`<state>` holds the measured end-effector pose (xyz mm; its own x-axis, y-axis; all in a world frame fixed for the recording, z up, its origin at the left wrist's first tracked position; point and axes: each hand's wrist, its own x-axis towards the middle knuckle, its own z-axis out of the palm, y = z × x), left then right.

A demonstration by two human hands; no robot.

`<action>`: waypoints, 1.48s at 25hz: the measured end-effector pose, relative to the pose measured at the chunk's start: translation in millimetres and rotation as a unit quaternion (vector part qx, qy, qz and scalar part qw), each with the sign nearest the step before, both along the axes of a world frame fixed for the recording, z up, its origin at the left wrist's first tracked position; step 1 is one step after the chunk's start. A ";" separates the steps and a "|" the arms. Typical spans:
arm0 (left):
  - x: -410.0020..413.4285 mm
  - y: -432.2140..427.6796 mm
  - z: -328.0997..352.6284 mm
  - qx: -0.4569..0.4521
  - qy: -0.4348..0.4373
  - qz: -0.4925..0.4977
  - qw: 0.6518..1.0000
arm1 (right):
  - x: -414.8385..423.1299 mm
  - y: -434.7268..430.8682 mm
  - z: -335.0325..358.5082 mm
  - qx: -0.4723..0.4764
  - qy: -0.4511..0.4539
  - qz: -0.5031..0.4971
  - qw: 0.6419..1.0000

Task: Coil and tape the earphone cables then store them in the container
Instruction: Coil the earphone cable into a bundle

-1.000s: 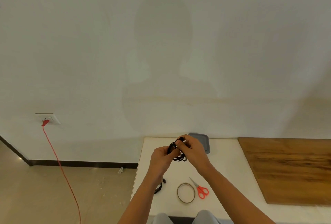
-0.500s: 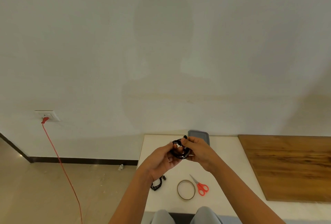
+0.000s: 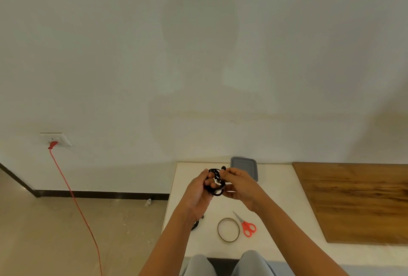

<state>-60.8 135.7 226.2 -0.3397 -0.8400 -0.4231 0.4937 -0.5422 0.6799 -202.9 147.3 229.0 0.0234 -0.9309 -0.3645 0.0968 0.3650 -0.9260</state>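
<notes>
the black earphone cable point(image 3: 213, 170) was up in the air over the white table point(image 3: 278, 189), wound into a small loop. the left hand point(image 3: 196, 190) held one side of the loop with its fingers curled round it. the right hand point(image 3: 240, 185) pinched the other side, and a little bud stuck up just above its fingertips. the grey container point(image 3: 244, 165) sat on the table just behind the hands. i could not tell if it was open.

the cable looked very light, thin and floppy. i think it would spring open if the hands let go. the best place to hold it was where all the turns met, squeezed together. it should not be pulled hard near the buds, since the wire there could break.

the tape ring point(image 3: 228, 229) lay on the table near the person, well apart from the loop. the red scissors point(image 3: 247, 226) lay just beside it. a second dark cable point(image 3: 195, 224) peeked out by the left arm. one hand would need to let go to get the tape, so the other would have to hold all the turns tight alone.
</notes>
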 end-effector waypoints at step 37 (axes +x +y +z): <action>-1.4 -0.3 -8.2 -0.054 -0.039 -0.048 0.997 | -10.3 2.8 -4.7 -0.064 -0.055 0.032 0.996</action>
<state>-62.2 135.4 218.0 -0.3900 -0.8475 -0.3600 0.3863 -0.5055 0.7716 -213.3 150.1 224.3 0.1180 -0.9651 -0.2340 0.1808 0.2526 -0.9505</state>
